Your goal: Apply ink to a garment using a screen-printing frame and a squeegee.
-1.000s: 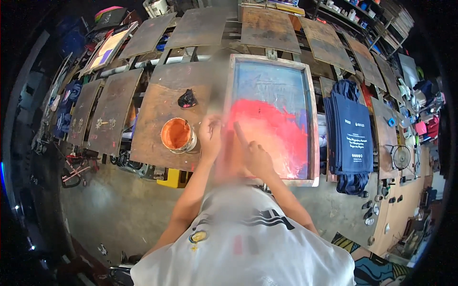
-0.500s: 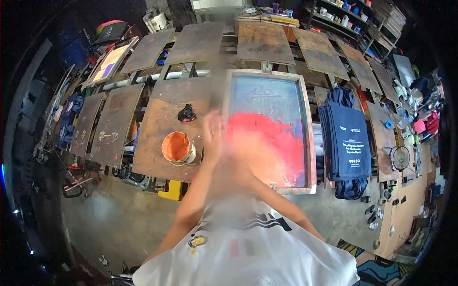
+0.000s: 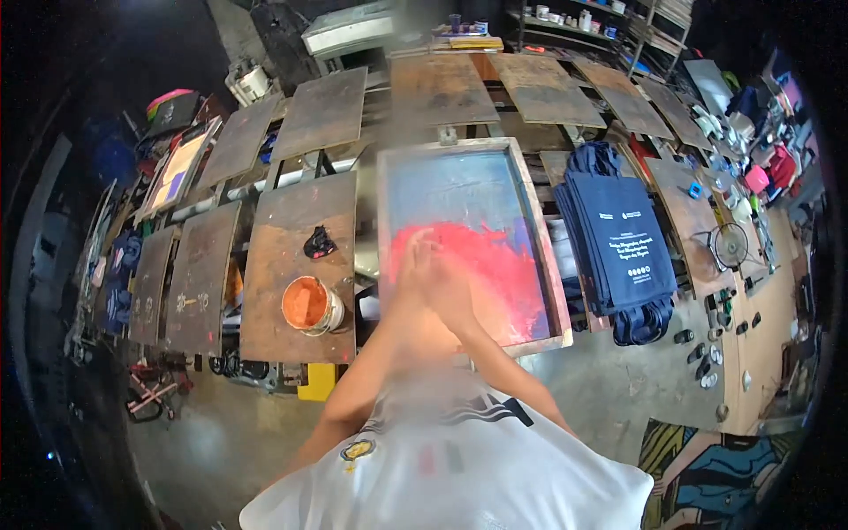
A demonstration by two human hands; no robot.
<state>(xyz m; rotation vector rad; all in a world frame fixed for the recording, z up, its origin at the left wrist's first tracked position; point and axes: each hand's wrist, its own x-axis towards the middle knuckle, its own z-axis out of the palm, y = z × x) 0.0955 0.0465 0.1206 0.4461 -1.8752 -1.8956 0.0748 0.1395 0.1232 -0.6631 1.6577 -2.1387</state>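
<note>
A wooden-framed printing screen (image 3: 455, 181) lies on the bench in front of me, with red ink (image 3: 499, 274) spread over the nearer part of its blue mesh. Over the inked area my left hand (image 3: 411, 278) and my right hand (image 3: 452, 296) are close together, seemingly touching. A blurred vertical streak crosses them, so their fingers and anything between them cannot be made out. To the left, a white tub of orange ink (image 3: 309, 305) stands on a brown board (image 3: 265, 340). A crumpled black item (image 3: 320, 242) lies beyond the tub.
Dark blue tote bags (image 3: 614, 234) are stacked right of the screen. More flat boards (image 3: 442, 88) stand in rows across the bench. A small round fan (image 3: 730, 246) is at the right, and sandals (image 3: 702, 362) lie on the floor below. Shelves (image 3: 583, 22) hold containers at the back.
My left hand has moved from the screen's left edge to over the red ink, beside my right hand. The view has shifted, so the screen appears further left.
</note>
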